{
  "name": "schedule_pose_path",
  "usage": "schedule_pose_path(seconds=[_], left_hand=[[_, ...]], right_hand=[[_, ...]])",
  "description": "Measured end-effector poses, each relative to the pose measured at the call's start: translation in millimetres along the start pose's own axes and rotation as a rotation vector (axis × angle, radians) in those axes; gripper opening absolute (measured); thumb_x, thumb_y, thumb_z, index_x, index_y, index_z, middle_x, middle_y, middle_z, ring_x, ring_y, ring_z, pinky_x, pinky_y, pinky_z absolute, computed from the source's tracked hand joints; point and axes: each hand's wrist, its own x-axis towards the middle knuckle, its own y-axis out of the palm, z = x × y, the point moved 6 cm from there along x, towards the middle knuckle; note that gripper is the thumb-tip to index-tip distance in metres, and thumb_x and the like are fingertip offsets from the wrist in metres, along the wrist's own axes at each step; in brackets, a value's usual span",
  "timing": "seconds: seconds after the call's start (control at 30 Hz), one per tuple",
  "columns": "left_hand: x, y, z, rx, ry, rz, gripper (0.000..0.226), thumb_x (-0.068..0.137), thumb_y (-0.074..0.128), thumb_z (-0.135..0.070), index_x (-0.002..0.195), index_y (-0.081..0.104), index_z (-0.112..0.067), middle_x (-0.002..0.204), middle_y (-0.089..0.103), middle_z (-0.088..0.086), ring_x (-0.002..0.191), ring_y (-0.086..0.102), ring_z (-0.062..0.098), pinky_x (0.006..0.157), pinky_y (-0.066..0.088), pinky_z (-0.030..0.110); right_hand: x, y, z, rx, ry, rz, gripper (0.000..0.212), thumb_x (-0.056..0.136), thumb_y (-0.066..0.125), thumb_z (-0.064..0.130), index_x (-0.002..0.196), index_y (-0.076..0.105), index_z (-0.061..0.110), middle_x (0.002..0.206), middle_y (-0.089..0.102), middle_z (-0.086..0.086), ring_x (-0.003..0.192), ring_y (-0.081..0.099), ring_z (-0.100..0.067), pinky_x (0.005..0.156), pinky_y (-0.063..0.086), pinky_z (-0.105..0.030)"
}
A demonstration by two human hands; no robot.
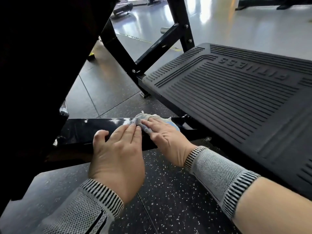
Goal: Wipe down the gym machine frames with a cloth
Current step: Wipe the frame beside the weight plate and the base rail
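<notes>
The cloth is a small, pale rag, bunched up on the shiny black frame bar that runs across the middle of the frame. It looks soft, thin and light, so it will fold and slide easily. It will not break. The bar looks hard, smooth and a bit slippery, and it will not move when pushed.

The right hand lies flat on top of the cloth and presses it down on the bar, with its fingers nearly straight. The left hand rests flat on the bar just beside it, fingertips touching the edge of the cloth, thumb hooked over the near side of the bar. Neither hand is clenched.

A good way to hold the cloth is a flat palm over the middle, so it stays bunched under the hand and does not slip out. To the right sits a big ribbed foot plate, near the cloth.
</notes>
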Motion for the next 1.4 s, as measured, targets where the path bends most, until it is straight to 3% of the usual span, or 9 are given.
schedule_pose_path(seconds=[0.2, 0.37, 0.67, 0.77, 0.87, 0.97, 1.1, 1.2, 1.4], left_hand=[[5, -1, -4, 0.087, 0.001, -0.018, 0.061, 0.099, 0.019, -0.038, 0.154, -0.001, -0.019, 0.162, -0.003, -0.006, 0.148, -0.003, 0.011, 0.117, -0.004, 0.048], [4, 3, -4, 0.145, 0.008, -0.015, 0.064, 0.098, 0.018, -0.041, 0.153, -0.003, -0.017, 0.162, -0.002, -0.004, 0.149, -0.003, 0.013, 0.114, -0.005, 0.049], [5, 3, -4, 0.089, 0.012, 0.018, 0.062, 0.098, 0.019, -0.034, 0.153, -0.006, -0.016, 0.162, -0.006, -0.002, 0.149, -0.005, 0.013, 0.115, -0.004, 0.046], [2, -4, -4, -0.033, 0.006, -0.044, 0.062, 0.098, 0.025, -0.034, 0.154, 0.004, -0.02, 0.162, 0.004, -0.006, 0.148, 0.001, 0.009, 0.116, -0.003, 0.042], [-15, -8, -4, -0.198, 0.037, -0.129, 0.055, 0.091, 0.043, -0.025, 0.146, 0.04, -0.022, 0.151, 0.037, -0.011, 0.141, 0.031, 0.006, 0.116, 0.002, 0.041], [-32, -13, 1, -0.142, 0.048, -0.109, 0.057, 0.086, 0.051, -0.025, 0.142, 0.046, -0.017, 0.15, 0.041, -0.002, 0.142, 0.032, 0.015, 0.117, 0.003, 0.048], [-46, -18, 18, -0.009, -0.017, 0.023, 0.068, 0.1, 0.025, -0.036, 0.152, -0.012, -0.013, 0.159, -0.02, 0.0, 0.144, -0.025, 0.017, 0.117, -0.014, 0.046], [-54, -19, 26, -0.012, -0.031, 0.037, 0.072, 0.1, 0.025, -0.037, 0.149, -0.021, -0.01, 0.157, -0.027, 0.003, 0.142, -0.03, 0.019, 0.114, -0.019, 0.042], [-78, -5, 39, 0.026, -0.049, 0.09, 0.079, 0.099, 0.028, -0.039, 0.141, -0.028, -0.004, 0.144, -0.045, 0.009, 0.132, -0.043, 0.019, 0.111, -0.019, 0.044]], right_hand=[[12, -13, -99, 0.0, 0.534, 0.005, 0.056, 0.104, 0.018, 0.041, 0.152, 0.023, 0.013, 0.159, 0.022, -0.004, 0.145, 0.02, -0.018, 0.12, 0.011, -0.034], [9, 3, -49, -0.028, 0.191, -0.082, 0.068, 0.094, 0.017, 0.055, 0.151, 0.027, 0.02, 0.158, 0.024, 0.001, 0.146, 0.015, -0.012, 0.12, 0.008, -0.032], [2, -3, -42, -0.064, 0.241, -0.027, 0.051, 0.102, 0.028, 0.021, 0.152, 0.021, 0.015, 0.159, 0.017, -0.001, 0.147, 0.011, -0.015, 0.12, 0.001, -0.026], [-20, -13, -16, 0.146, 0.161, -0.182, 0.051, 0.093, 0.046, 0.008, 0.143, 0.044, 0.018, 0.146, 0.045, 0.0, 0.137, 0.036, -0.013, 0.117, 0.02, -0.025], [-19, -36, -13, 0.8, 0.302, -0.359, 0.029, 0.092, 0.045, -0.004, 0.108, 0.065, 0.009, 0.086, 0.067, -0.01, 0.069, 0.064, -0.017, 0.071, 0.055, -0.036], [-10, -57, 3, 1.254, 0.287, -0.478, 0.023, 0.093, 0.046, -0.009, 0.1, 0.059, 0.007, 0.093, 0.066, -0.015, 0.077, 0.065, -0.025, 0.075, 0.057, -0.043], [0, -33, 36, 0.085, 0.182, -0.288, 0.034, 0.097, 0.043, 0.018, 0.126, 0.059, 0.013, 0.123, 0.062, -0.011, 0.115, 0.055, -0.025, 0.103, 0.038, -0.03], [7, -8, 72, -0.029, 0.069, -0.053, 0.066, 0.088, 0.02, 0.036, 0.146, 0.035, 0.008, 0.151, 0.035, -0.013, 0.142, 0.023, -0.027, 0.118, 0.014, -0.031], [36, -19, 79, -0.184, 0.042, 0.138, 0.048, 0.104, 0.03, 0.027, 0.151, 0.026, 0.025, 0.158, 0.022, 0.008, 0.148, 0.004, -0.023, 0.118, 0.008, -0.048]])
